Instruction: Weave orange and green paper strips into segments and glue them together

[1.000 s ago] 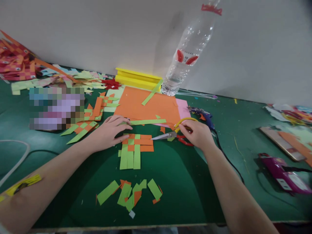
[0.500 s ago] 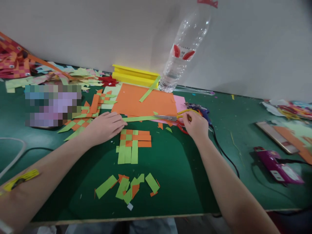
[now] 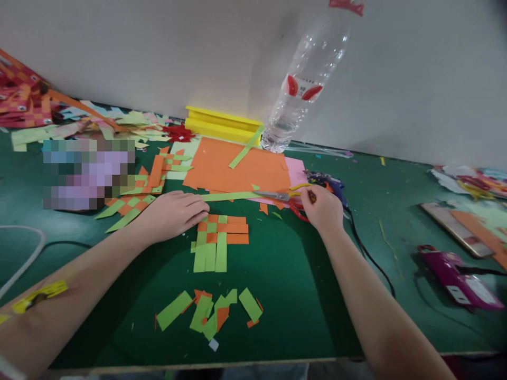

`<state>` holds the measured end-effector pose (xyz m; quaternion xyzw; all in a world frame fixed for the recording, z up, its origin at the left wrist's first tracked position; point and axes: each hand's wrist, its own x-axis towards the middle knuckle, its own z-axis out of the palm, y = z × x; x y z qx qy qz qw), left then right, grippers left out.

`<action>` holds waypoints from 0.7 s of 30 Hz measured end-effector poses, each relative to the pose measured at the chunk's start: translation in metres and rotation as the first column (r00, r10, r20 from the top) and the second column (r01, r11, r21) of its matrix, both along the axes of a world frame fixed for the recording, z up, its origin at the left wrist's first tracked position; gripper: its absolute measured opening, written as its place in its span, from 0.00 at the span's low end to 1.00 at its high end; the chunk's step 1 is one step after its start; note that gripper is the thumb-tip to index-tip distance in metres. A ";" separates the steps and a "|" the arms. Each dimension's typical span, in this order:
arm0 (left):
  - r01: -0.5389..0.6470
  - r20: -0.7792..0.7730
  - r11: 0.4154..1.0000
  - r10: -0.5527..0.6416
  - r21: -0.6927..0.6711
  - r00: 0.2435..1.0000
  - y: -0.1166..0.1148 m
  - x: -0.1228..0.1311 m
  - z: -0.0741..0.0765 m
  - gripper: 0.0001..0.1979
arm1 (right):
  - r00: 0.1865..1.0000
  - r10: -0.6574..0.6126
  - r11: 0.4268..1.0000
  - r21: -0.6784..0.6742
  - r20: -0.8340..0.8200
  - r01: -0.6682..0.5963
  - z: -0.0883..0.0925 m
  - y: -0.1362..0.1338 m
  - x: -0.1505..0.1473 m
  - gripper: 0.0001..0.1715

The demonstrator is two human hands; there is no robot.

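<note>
My left hand (image 3: pixel 172 213) lies flat on the green table, fingers stretched out, its tips touching the left edge of a woven orange-and-green paper mat (image 3: pixel 217 237). A long green paper strip (image 3: pixel 229 196) lies just beyond those fingers. My right hand (image 3: pixel 321 207) is closed on the yellow handles of a pair of scissors (image 3: pixel 283 196), whose blades lie flat pointing left over the edge of an orange sheet (image 3: pixel 237 166).
Cut paper scraps (image 3: pixel 209 314) lie near the front edge. A clear plastic bottle (image 3: pixel 304 84) and a yellow box (image 3: pixel 222 124) stand by the wall. A glue gun (image 3: pixel 330 182) with its black cord and a purple device (image 3: pixel 455 274) are to the right. More woven pieces (image 3: pixel 138 198) lie left.
My right hand carried the scissors away from the woven mat, back and right onto the orange sheet. My left hand slid slightly off the mat to its left edge.
</note>
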<state>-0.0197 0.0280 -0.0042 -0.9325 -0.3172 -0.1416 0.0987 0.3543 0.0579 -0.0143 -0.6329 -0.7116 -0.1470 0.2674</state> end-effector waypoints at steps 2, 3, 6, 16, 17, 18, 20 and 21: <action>-0.042 0.033 0.999 0.041 0.032 0.999 -0.002 0.001 0.002 0.25 | 1.000 0.016 1.000 0.004 -0.016 -0.016 0.001 -0.001 0.000 0.14; -0.060 0.048 0.998 0.059 0.035 0.997 -0.002 0.001 0.003 0.25 | 1.000 0.021 1.000 0.008 -0.020 -0.021 0.001 -0.001 0.000 0.14; -0.060 0.065 0.998 0.061 -0.021 0.996 -0.003 0.001 0.003 0.23 | 1.000 0.011 1.000 0.027 0.007 -0.012 -0.001 0.000 0.001 0.12; -0.070 0.087 0.990 0.081 -0.123 0.993 -0.009 0.003 0.000 0.26 | 0.981 0.176 0.979 0.084 0.086 -0.183 0.015 -0.015 -0.014 0.09; -0.073 0.092 0.988 0.086 -0.138 0.992 -0.009 0.004 0.001 0.26 | 0.973 0.208 0.973 0.085 0.096 -0.216 0.019 -0.021 -0.021 0.08; -0.074 0.100 0.984 0.091 -0.160 0.991 -0.010 0.004 0.001 0.26 | 0.965 0.243 0.963 0.094 0.103 -0.253 0.022 -0.027 -0.028 0.08; -0.070 0.119 0.971 0.099 -0.227 0.988 -0.010 0.004 0.001 0.24 | 0.944 0.316 0.942 0.082 0.097 -0.324 0.027 -0.037 -0.044 0.07; -0.064 0.130 0.962 0.101 -0.264 0.986 -0.010 0.004 0.001 0.23 | 0.927 0.363 0.926 0.076 0.094 -0.370 0.029 -0.041 -0.052 0.08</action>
